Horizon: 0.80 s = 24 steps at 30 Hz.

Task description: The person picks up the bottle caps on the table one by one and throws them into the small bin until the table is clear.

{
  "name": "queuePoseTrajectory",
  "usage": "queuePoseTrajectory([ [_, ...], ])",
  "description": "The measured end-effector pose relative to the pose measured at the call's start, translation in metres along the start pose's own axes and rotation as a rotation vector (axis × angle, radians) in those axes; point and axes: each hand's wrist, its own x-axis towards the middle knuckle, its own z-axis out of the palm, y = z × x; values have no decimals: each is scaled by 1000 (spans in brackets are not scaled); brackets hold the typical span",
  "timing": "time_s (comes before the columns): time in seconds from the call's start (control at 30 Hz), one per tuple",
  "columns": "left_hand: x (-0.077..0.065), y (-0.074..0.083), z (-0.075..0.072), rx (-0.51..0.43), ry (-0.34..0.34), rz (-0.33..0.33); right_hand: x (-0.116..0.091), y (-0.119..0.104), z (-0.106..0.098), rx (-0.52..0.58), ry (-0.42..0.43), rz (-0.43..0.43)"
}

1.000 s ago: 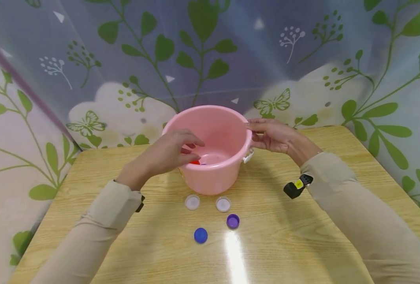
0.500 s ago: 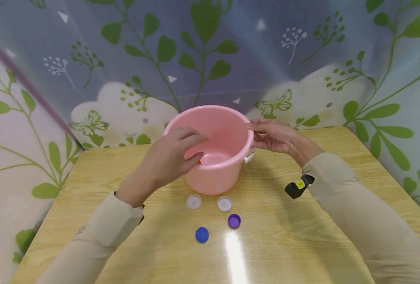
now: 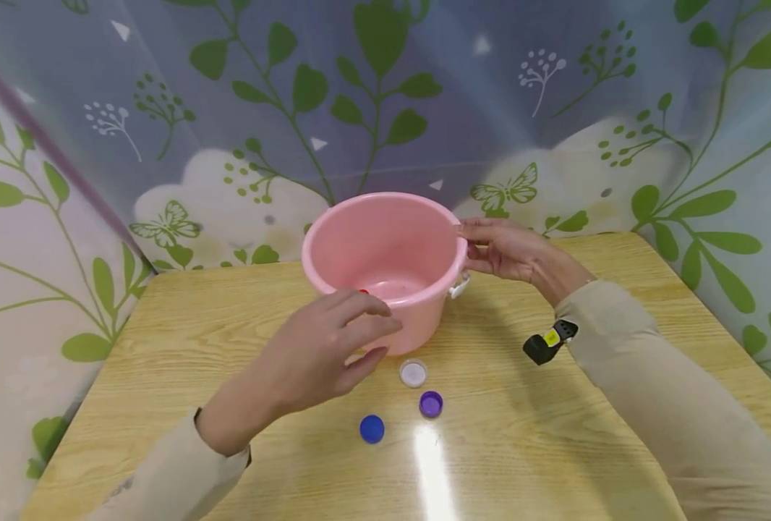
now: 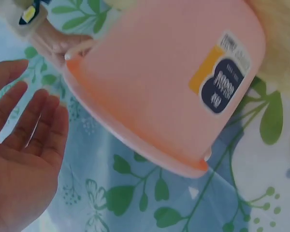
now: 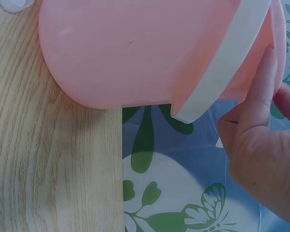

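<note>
A pink bucket (image 3: pixel 421 325) stands upright on the wooden table. My right hand (image 3: pixel 505 250) grips its rim on the right side, and the right wrist view shows a finger along the outer wall below the rim. My left hand (image 3: pixel 323 351) is in front of the bucket, fingers loosely bent and apart; the left wrist view shows the palm (image 4: pixel 24 179) holding nothing. On the table in front lie a white bottle cap (image 3: pixel 414 373), a purple cap (image 3: pixel 431 404) and a blue cap (image 3: pixel 372 429). A bit of something red (image 3: pixel 364 291) shows inside the bucket, mostly hidden.
The bucket's white handle (image 5: pixel 222 63) hangs down on its right side. Behind the table (image 3: pixel 197 325) rises a printed cloth backdrop (image 3: pixel 229 108) with leaves and butterflies, close to the table's back edge. Light glares off the tabletop near the front.
My left hand has come out of the bucket and moved down toward me, now covering the spot of a second white cap seen earlier. The right hand stays on the rim.
</note>
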Motion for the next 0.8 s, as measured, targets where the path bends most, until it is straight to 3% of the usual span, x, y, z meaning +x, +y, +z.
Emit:
queuePoseTrajectory([
  [0.2, -23, 12, 19, -5, -169, 8, -2, 0, 0, 2, 5, -2],
  [0.47, -59, 22, 53, -41, -400, -134, -2, 0, 1, 4, 11, -6],
  [0.63, -75, 25, 68, -88, -478, -213, -2, 0, 2, 4, 4, -7],
  [0.8, -85, 26, 79, -116, -502, -256, 0, 1, 2, 7, 4, -1],
])
